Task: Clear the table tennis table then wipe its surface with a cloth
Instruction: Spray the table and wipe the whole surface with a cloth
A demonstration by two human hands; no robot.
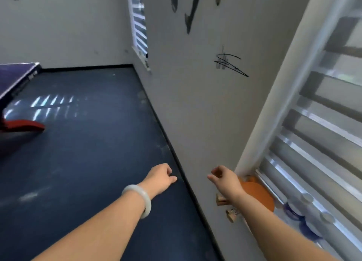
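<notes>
The purple table tennis table [15, 72] shows only a corner at the far left, well away from both hands. My left hand [160, 177] hangs over the dark floor with fingers loosely curled and holds nothing; a pale bangle sits on that wrist. My right hand [223, 177] is out in front of the wall by a window sill, fingers loosely curled, empty. Just behind that forearm orange paddles [256, 194] lie on the sill, their wooden handles sticking out over the edge. No cloth is in view.
A grey wall [195, 103] with black drawings runs diagonally on the right, with a black skirting. Window blinds [317, 143] fill the right side; plastic bottles [305, 211] lie on the sill. The table's red foot [25, 125] stands on the dark blue floor [88, 143].
</notes>
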